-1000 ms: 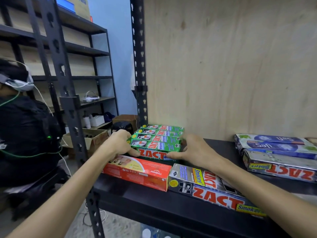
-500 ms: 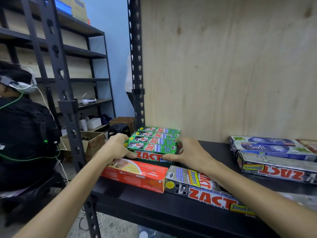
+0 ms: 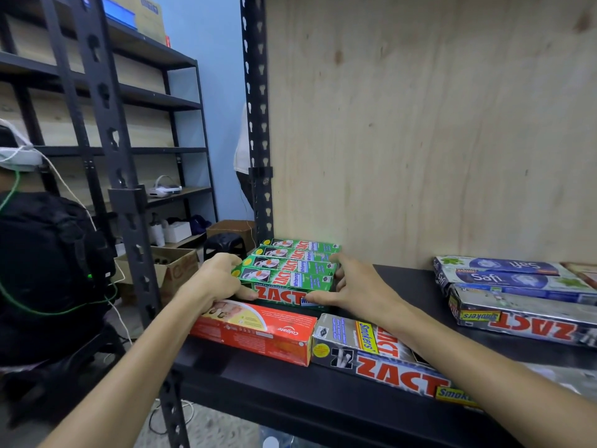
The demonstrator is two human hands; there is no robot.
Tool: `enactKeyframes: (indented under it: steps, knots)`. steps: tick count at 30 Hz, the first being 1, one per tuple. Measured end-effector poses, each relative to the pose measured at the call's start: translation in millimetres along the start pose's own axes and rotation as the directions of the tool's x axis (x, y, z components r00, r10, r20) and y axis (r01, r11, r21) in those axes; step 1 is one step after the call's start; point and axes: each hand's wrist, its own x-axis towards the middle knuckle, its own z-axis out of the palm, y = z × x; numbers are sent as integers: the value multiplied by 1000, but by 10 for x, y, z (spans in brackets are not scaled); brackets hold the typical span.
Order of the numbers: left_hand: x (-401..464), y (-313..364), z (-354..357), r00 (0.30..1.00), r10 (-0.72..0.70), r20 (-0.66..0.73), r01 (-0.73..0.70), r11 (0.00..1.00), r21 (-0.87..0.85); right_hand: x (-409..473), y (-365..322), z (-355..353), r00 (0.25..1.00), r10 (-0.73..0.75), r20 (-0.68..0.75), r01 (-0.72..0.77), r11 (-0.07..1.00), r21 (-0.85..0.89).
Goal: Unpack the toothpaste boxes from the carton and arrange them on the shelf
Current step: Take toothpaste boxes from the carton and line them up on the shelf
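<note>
Several green Zact toothpaste boxes [image 3: 290, 270] stand side by side in the back left corner of the black shelf [image 3: 323, 396]. My left hand [image 3: 216, 282] holds the left end of this group, thumb on the front box. My right hand [image 3: 358, 289] holds the right end, thumb along the front face. In front lie a red Colgate box [image 3: 258, 334] and a grey Zact Smokers box [image 3: 381, 360], under my forearms. The carton is not in view.
At the right, blue Safi boxes [image 3: 510, 276] and another grey Zact Smokers box [image 3: 523, 318] lie on the shelf. A plywood panel [image 3: 420, 124] backs it. A black upright post [image 3: 106, 156] stands at left, with a seated person in black [image 3: 48, 270] beyond.
Both hands stay on the ends of the green group; my right fingers have spread a little along its right end. The view has shifted slightly.
</note>
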Motion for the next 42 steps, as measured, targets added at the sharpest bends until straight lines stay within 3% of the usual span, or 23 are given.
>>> enactKeyframes:
  steps: [17,25,30,42]
  knots:
    - [52,35,-3,999,-16,49,18,999,-35,37,65,8,1000,-7,-6,8,998,55]
    - [67,28,-1,998,-19,60,22,998,-56,191,194,81,984,162,70,-164,986,24]
    - [102,16,-2,996,-24,85,31,996,-86,201,140,40,937,243,251,-296,934,201]
    - [185,-99,8,997,3,79,11,985,-175,229,186,82,942,236,241,-280,945,168]
